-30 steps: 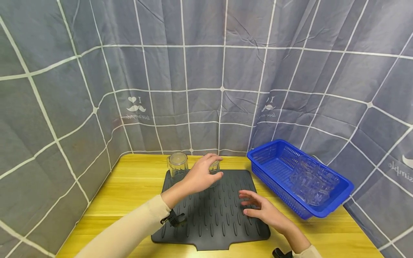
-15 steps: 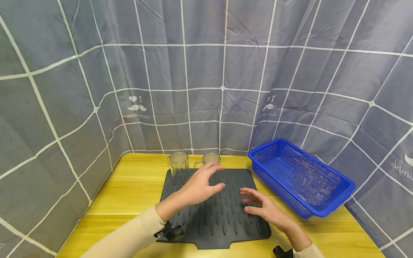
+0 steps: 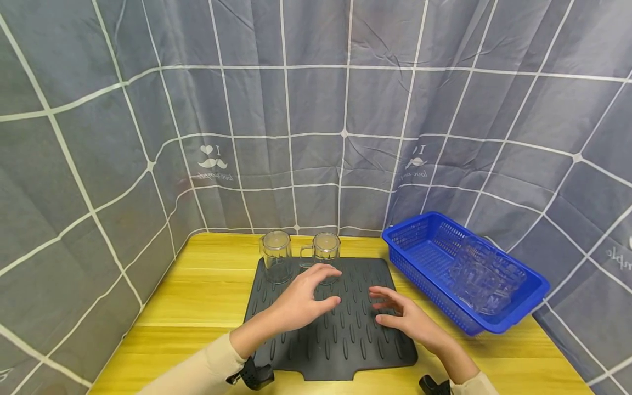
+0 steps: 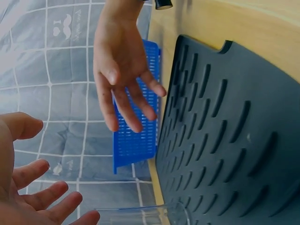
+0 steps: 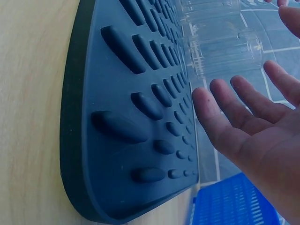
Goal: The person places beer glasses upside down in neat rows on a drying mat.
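Head view first: two clear glass mugs stand side by side along the far edge of a dark ridged mat, the left mug a bit apart from the right mug, both with handles pointing left. They look upturned, tho can't swear to it. Nothing visible inside either one, just mat showing through. The blue basket sits off to the right on the yellow wood table, angled, with a bunch of clear glassware heaped toward its near end. Couldn't count it, the pieces blur into each other. The left hand hangs over the mat in front of the right mug, thumb and fingers well apart. The right hand is over the mat's right side near the basket, fingers loosely bent, thumb apart too. The hands are clear of each other.

Left wrist cam: the right hand's fingers are spread, with the basket's mesh wall behind them. A glass pokes in at the bottom edge.

Right wrist cam: palm and fingers spread out, both mugs past the fingertips, and a corner of the basket down low; its contents can't be made out there.
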`<state>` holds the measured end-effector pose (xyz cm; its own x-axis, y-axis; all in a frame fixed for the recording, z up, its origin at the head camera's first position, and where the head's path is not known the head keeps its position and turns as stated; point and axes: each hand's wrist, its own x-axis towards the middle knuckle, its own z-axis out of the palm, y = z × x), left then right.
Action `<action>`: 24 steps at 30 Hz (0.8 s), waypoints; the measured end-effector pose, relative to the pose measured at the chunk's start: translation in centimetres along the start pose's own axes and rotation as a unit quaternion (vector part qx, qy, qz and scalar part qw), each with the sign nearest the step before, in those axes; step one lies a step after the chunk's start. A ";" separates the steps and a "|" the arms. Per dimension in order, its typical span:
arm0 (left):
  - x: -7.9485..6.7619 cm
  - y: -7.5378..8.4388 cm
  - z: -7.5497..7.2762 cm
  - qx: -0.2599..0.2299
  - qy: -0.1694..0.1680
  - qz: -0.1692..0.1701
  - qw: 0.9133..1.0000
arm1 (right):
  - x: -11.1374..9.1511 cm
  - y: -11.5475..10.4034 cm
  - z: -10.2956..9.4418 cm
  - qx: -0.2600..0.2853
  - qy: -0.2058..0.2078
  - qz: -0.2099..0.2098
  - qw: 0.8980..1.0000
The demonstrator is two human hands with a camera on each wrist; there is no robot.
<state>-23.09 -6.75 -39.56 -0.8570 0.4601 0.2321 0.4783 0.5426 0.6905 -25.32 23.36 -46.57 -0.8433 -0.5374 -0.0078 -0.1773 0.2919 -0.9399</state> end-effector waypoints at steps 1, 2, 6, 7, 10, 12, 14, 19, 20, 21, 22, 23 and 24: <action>-0.1 -0.1 0.1 -0.002 -0.003 -0.001 1.000 | 0.0 0.0 0.0 0.001 0.000 -0.001 1.000; -0.2 -0.2 0.2 -0.003 -0.008 -0.004 1.000 | 0.0 0.0 0.0 0.001 0.001 -0.002 1.000; -0.8 -0.5 0.5 -0.005 -0.026 -0.009 1.000 | 0.0 0.0 -0.1 0.005 0.001 -0.011 1.000; -0.9 -0.6 0.6 -0.004 -0.029 -0.010 1.000 | 0.0 0.1 -0.1 0.005 0.002 -0.013 1.000; -1.1 -0.8 0.8 -0.007 -0.032 -0.014 0.999 | 0.0 0.1 -0.1 0.002 0.006 -0.019 1.000; -1.3 -1.0 1.1 -0.013 -0.034 -0.018 0.999 | 0.0 0.0 -0.1 -0.002 0.010 -0.020 1.000; -1.5 -1.4 1.3 -0.019 -0.037 -0.022 0.999 | -0.1 0.0 -0.2 -0.007 0.009 -0.025 1.000; -1.8 -2.1 1.9 -0.032 -0.045 -0.022 0.998 | -0.3 -0.3 -0.4 -0.012 0.001 -0.038 0.999; -1.8 -2.2 1.9 -0.034 -0.045 -0.021 0.998 | -0.3 -0.4 -0.4 -0.010 0.001 -0.039 0.999; -1.8 -2.2 1.9 -0.034 -0.046 -0.021 0.998 | -0.2 -0.5 -0.5 -0.011 0.002 -0.039 0.999; -1.8 -2.3 1.9 -0.032 -0.046 -0.022 0.998 | -0.2 -0.6 -0.6 -0.013 0.004 -0.040 0.999; -1.9 -2.4 1.9 -0.030 -0.047 -0.023 0.998 | -0.2 -0.7 -0.7 -0.014 0.006 -0.038 0.999; -1.9 -2.4 1.9 -0.029 -0.049 -0.026 0.998 | -0.2 -0.8 -0.8 -0.019 0.009 -0.039 0.999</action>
<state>-22.24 -7.59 -43.02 -0.8560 0.5004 0.1300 0.4199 0.5262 0.7394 -25.41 23.84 -45.50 -0.8354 -0.5450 0.0714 -0.2615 0.2797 -0.9238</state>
